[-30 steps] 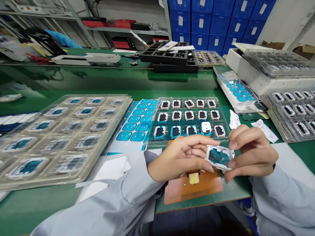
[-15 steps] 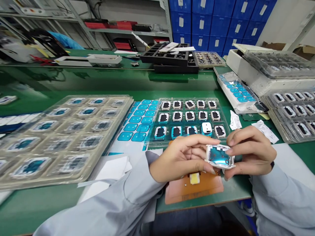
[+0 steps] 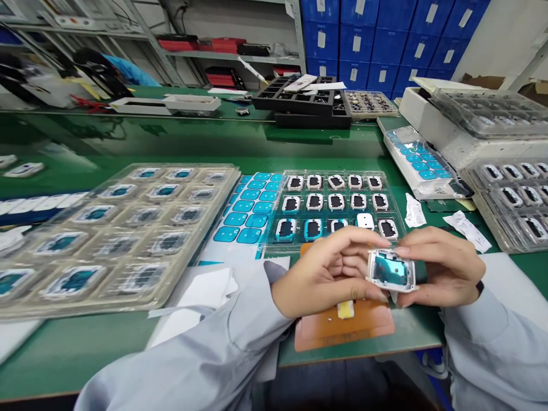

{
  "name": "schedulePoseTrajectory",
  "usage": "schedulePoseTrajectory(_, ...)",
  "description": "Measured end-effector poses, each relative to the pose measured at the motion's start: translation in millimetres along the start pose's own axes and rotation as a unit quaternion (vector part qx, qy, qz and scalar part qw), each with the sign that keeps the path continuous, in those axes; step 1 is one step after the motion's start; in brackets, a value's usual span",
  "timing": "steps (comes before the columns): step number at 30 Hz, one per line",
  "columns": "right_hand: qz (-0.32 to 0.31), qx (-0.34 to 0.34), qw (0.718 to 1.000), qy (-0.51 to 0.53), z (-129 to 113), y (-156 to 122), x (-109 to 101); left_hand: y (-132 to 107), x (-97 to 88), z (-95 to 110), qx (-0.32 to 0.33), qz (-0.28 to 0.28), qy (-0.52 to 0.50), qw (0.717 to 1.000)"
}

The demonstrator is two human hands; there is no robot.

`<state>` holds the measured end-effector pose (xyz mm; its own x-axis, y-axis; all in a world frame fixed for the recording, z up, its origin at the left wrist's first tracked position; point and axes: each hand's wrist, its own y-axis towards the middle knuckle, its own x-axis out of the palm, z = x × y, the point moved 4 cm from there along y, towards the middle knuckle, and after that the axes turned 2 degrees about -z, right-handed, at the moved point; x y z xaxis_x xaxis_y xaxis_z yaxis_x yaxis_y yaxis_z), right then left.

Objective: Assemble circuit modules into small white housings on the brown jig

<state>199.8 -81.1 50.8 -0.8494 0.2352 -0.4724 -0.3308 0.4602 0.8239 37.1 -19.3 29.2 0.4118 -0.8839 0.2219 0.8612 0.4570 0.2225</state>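
Both hands hold a small square white device housing (image 3: 390, 271) above the front of the bench. Its inside shows a shiny blue film. My left hand (image 3: 329, 275) grips its left side, with the fingertips curled along the edge. My right hand (image 3: 442, 266) pinches its right side between thumb and fingers. Beneath them lies an orange mat (image 3: 345, 326) with a small yellow-white pad on it. Just beyond the fingers sits a clear plastic tray (image 3: 338, 204) of similar housings in rows, partly hidden by my left hand.
A sheet of blue pads (image 3: 248, 208) and a large clear tray of blue-centred parts (image 3: 115, 234) lie to the left. Stacked clear trays (image 3: 514, 197) and paper scraps (image 3: 467, 231) lie right. Black trays (image 3: 299, 100) and blue bins (image 3: 377, 40) stand behind.
The whole scene has shifted slightly right in view. The housing has turned to sit squarer and flatter between my hands, with its blue film facing up more fully.
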Motion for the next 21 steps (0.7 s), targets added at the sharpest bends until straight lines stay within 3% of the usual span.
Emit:
schedulePoseTrajectory(8, 0.016, -0.003, 1.0, 0.001, 3, -4, -1, -1, 2.3, 3, 0.056, -0.005, 0.056, 0.997)
schedulePoseTrajectory(16, -0.027, 0.043, 0.993, 0.104, 8, -7, -1, -4, 2.3, 8, 0.213, 0.016, 0.152, 0.965)
schedulePoseTrajectory(21, -0.035, 0.068, 0.986, 0.146, 9, -6, 1, -3, 3.3, 11, 0.225, -0.004, 0.206, 0.952)
